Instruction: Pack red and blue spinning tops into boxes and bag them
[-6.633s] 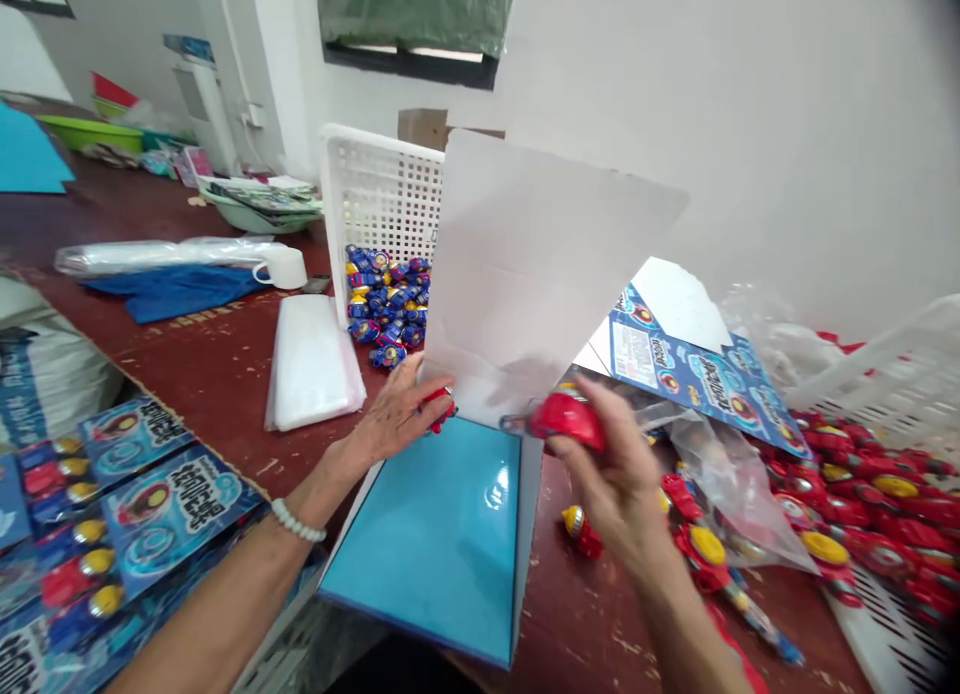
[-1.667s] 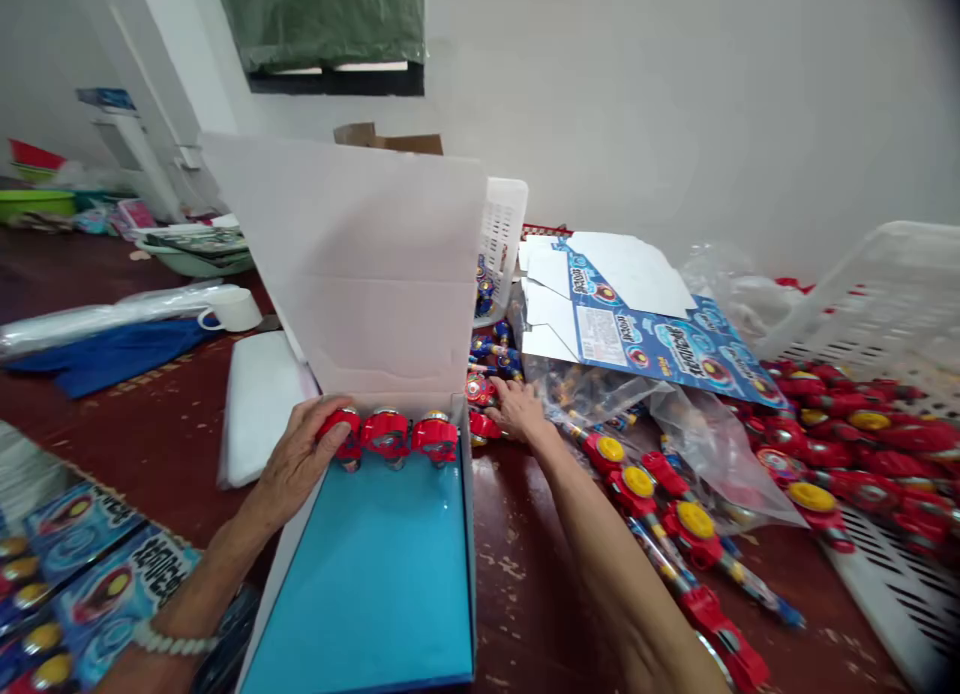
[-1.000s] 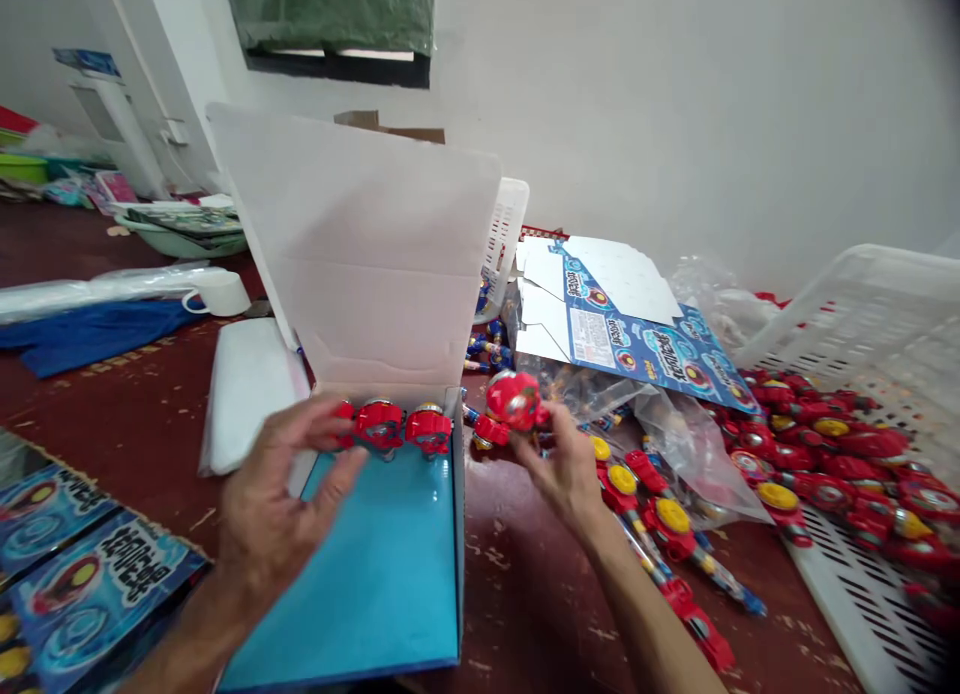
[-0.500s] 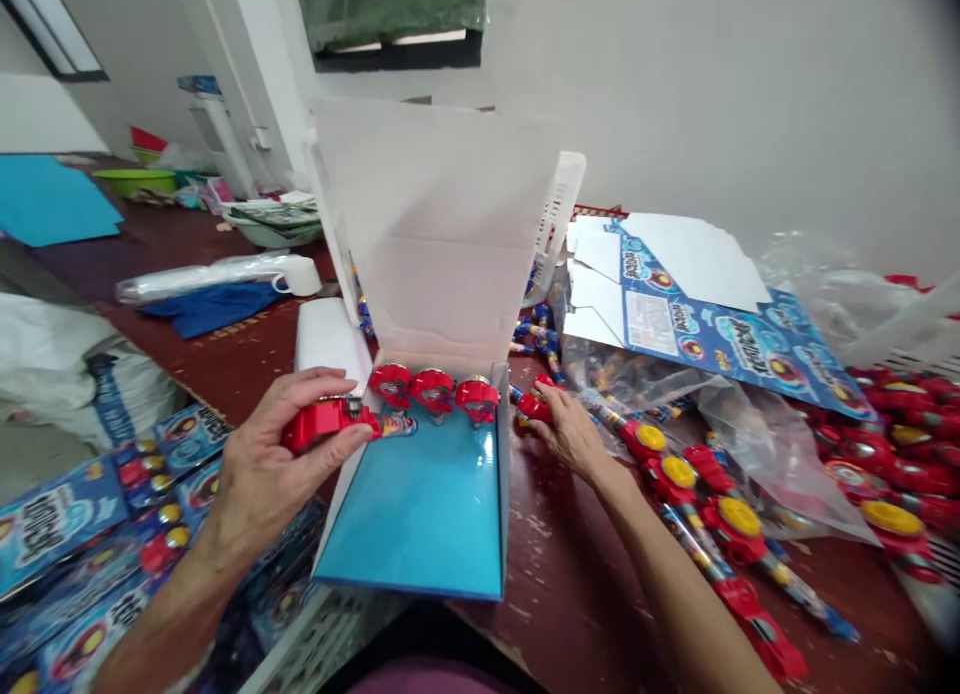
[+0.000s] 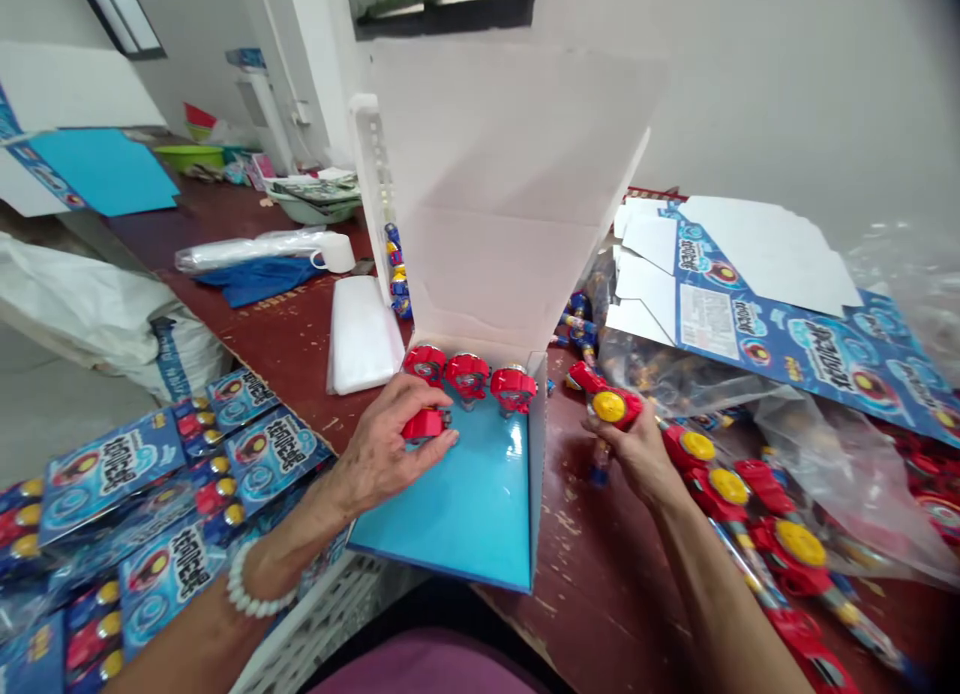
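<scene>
An open cardboard box (image 5: 442, 514) with a light blue inside stands in front of me, its tall white lid (image 5: 502, 204) raised. Along its back edge three red toys (image 5: 468, 376) sit in a row. My left hand (image 5: 390, 439) is over the box's left side, closed on a red toy (image 5: 424, 425), much of which its fingers hide. To the right of the box, my right hand (image 5: 634, 449) grips another red toy with a yellow round disc (image 5: 609, 406) and a clear tube pointing down. More such red toys (image 5: 726, 486) lie on the table beside my right forearm.
Packed blue boxes (image 5: 112, 464) fill the lower left. Flat printed cartons (image 5: 750, 314) lie over clear plastic bags at the right. A white stack of sheets (image 5: 365, 334), a white mug (image 5: 334, 253) and a blue cloth (image 5: 259, 279) are on the table (image 5: 570, 574) behind.
My left hand has brought its red toy over the box, close to the row. My right hand has picked up and turned a red toy from the table. The view has shifted left.
</scene>
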A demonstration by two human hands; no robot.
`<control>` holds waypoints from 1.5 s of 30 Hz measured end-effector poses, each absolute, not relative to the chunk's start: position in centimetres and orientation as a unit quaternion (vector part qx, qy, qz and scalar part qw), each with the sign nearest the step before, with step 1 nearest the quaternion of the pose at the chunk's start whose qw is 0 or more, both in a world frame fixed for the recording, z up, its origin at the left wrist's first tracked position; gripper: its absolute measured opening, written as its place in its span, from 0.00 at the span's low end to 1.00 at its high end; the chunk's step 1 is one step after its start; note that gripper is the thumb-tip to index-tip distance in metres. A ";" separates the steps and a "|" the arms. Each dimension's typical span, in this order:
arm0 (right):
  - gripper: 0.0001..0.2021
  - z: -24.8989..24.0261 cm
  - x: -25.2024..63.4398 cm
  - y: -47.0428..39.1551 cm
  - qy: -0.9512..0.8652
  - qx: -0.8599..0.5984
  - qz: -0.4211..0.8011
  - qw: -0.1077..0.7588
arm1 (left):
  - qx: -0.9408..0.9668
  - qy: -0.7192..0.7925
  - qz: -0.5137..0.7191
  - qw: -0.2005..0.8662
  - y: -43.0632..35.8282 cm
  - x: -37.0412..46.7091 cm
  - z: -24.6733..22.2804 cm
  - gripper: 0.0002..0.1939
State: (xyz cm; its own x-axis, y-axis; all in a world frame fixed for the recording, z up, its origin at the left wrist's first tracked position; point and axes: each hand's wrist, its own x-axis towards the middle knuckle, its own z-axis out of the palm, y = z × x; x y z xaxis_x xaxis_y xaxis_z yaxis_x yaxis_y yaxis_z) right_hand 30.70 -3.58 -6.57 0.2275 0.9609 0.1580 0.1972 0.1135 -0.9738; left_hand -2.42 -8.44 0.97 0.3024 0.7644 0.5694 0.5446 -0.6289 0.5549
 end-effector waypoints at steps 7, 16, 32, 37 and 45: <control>0.33 -3.5 30.5 -7.6 -0.262 -0.400 0.634 0.608 | 0.808 0.389 0.410 0.165 -7.3 -1.4 2.1 0.11; 0.25 -3.4 31.0 -10.2 -0.202 -0.391 0.635 0.634 | 0.741 0.408 0.515 0.137 -7.5 -1.9 1.6 0.11; 0.29 -3.3 29.7 -10.8 -0.221 -0.401 0.604 0.652 | 0.866 0.380 0.311 0.096 -5.6 1.3 2.8 0.08; 0.28 -2.8 29.9 -11.7 -0.237 -0.394 0.606 0.649 | 0.830 0.420 0.366 0.031 -5.2 0.7 1.9 0.09; 0.27 -3.1 29.1 -12.0 -0.241 -0.377 0.606 0.658 | 0.792 0.406 0.447 0.093 -6.0 -0.4 1.5 0.09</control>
